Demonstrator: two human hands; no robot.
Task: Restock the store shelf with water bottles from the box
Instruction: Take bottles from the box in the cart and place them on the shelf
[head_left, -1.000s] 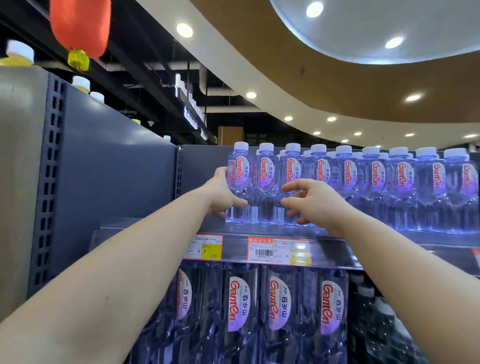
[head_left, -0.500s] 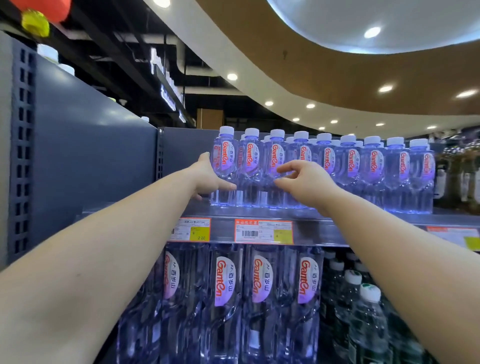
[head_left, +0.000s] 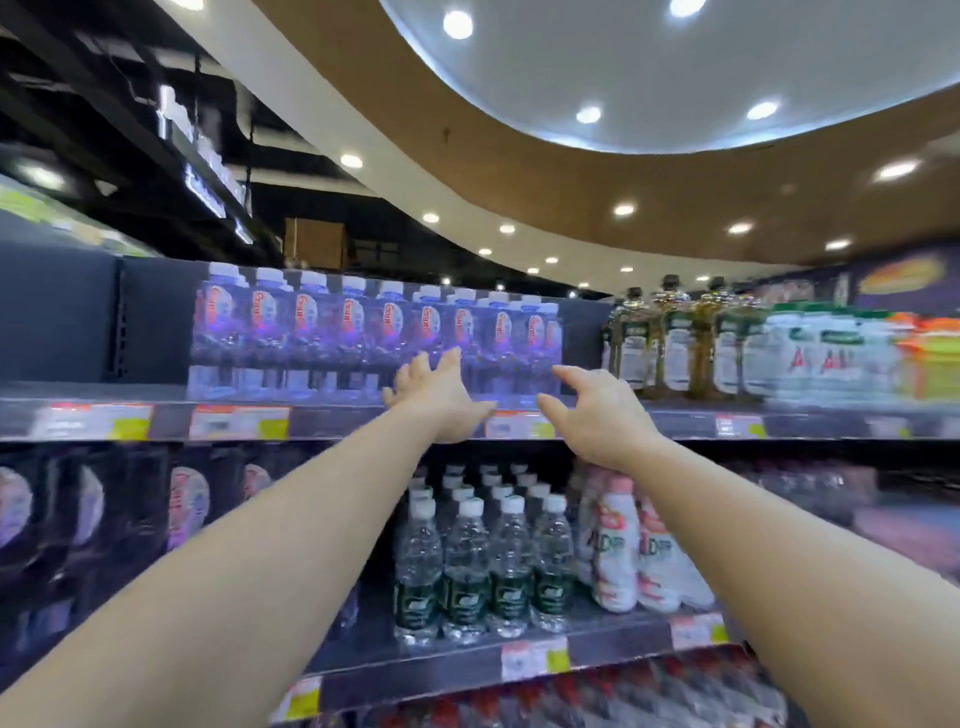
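A row of blue-tinted water bottles (head_left: 374, 332) with white caps and red-lettered labels stands on the top shelf (head_left: 337, 418). My left hand (head_left: 436, 397) is stretched out in front of the right part of that row, fingers straight and spread, holding nothing. My right hand (head_left: 592, 410) hovers a little to its right, by the row's right end, fingers loosely extended, also holding nothing. Neither hand grips a bottle. The box is not in view. The picture is blurred by motion.
Dark-capped bottles (head_left: 670, 332) and white packs (head_left: 826, 353) fill the top shelf to the right. On the shelf below stand green-labelled clear bottles (head_left: 483, 561), pink-white drink bottles (head_left: 634, 551) and large blue water bottles (head_left: 187, 504). Price tags (head_left: 239, 422) line the shelf edges.
The view has swung to the right along the shelf. Both hands have come off the bottles at the row's left end and moved right, fingers now spread and holding nothing.
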